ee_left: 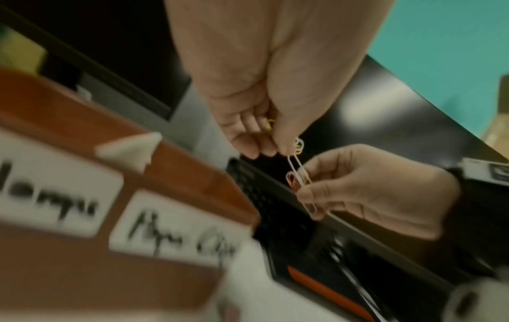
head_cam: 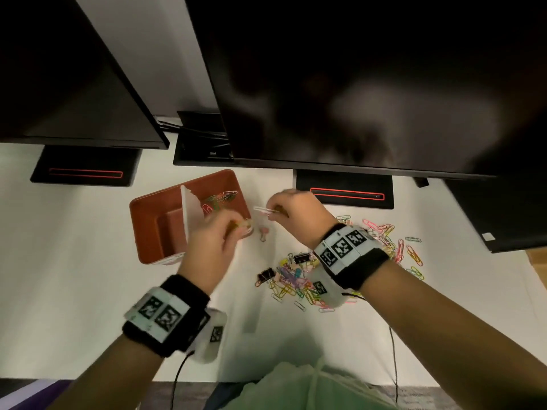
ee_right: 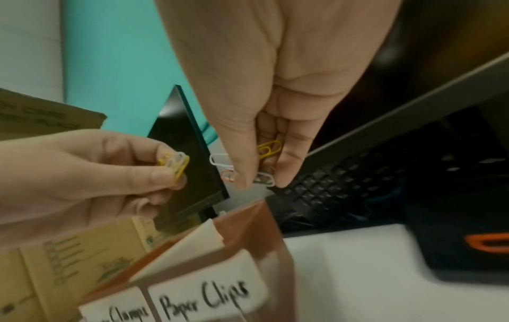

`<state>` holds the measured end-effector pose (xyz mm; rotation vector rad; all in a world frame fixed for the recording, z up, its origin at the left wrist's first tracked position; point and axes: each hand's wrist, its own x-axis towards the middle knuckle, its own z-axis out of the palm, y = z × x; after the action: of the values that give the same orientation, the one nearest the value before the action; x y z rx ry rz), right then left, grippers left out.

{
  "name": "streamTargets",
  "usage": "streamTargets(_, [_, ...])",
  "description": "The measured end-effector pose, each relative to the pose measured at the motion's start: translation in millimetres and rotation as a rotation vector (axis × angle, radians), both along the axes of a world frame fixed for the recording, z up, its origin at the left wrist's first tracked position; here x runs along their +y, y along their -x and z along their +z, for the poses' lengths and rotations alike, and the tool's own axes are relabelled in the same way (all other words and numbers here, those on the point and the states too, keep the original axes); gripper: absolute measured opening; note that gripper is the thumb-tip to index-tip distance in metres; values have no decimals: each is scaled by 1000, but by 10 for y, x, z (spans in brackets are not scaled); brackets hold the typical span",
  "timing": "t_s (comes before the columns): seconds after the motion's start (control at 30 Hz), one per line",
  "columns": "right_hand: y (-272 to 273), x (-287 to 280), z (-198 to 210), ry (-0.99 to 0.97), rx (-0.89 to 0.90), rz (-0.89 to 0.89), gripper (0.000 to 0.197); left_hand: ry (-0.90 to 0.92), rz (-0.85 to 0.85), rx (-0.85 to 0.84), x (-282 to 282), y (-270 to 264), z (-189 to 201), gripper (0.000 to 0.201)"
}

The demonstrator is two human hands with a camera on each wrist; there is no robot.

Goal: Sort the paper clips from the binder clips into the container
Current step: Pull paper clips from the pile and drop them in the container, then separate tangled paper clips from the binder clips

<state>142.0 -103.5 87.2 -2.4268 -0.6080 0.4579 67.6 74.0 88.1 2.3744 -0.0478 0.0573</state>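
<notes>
Paper clips (head_cam: 299,284), mixed colours, lie in a loose heap on the white desk (head_cam: 88,291) near the person, partly under the right wrist, with more clips strewn to the right of it. Two black binder clips (head_cam: 265,274) sit at the heap's left and top edge, among the paper clips. One small pink binder clip (head_cam: 263,233) lies alone on the desk between the heap and the container.

Left hand (head_cam: 211,247) is raised over the container's near right corner, fingers curled and pinching a small bunch of yellow and white paper clips (ee_right: 173,163). Right hand (head_cam: 293,216) is up just right of the container, thumb and fingers pinching a long white paper clip (ee_left: 301,187) plus a few others, yellow, orange and green ones showing in the right wrist view. The two hands are close together, not touching.

Brown container (head_cam: 148,229) stands left of centre, split by a white divider (head_cam: 189,214). Right compartment holds several coloured paper clips (head_cam: 220,199); left compartment contents cannot be made out. Front labels: the right one reads "Paper Clips" (ee_right: 205,302), the left one ends in "Clamps", partly cut off.

Farther back: two dark monitors (head_cam: 355,84) on black stands with a red-outlined slot (head_cam: 85,174), and a black cable tray between them.
</notes>
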Motion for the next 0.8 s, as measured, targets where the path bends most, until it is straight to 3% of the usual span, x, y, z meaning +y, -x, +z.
streamTargets(0.1, [-162,337,57,-12,3,-13,17,24,168,46,199,-297,16,9])
streamTargets(0.17, [-181,540,49,10,42,-8,27,-77,167,133,283,-374,-25,20])
streamTargets(0.27, [-96,543,1,-45,38,-13,42,-110,53,201,270,-292,-64,43])
streamTargets(0.37, [82,154,-142,-106,-67,-78,31,-84,-90,109,169,-48,-103,38])
streamTargets(0.43, [223,-162,-301,-5,-19,-47,29,-73,-240,197,68,110,-229,36])
streamTargets(0.5, [358,-368,-468,165,112,107,36,-117,-404,351,-43,206,-436,46])
streamTargets(0.6, [518,-418,-621,317,158,271,39,-181,-485,508,-207,233,-714,55])
streamTargets(0.67, [556,-392,-686,363,145,266,40,-177,-452,550,-283,220,-838,48])
streamTargets(0.8, [505,-371,-759,356,129,166,29,-87,-322,488,-336,174,-934,15])
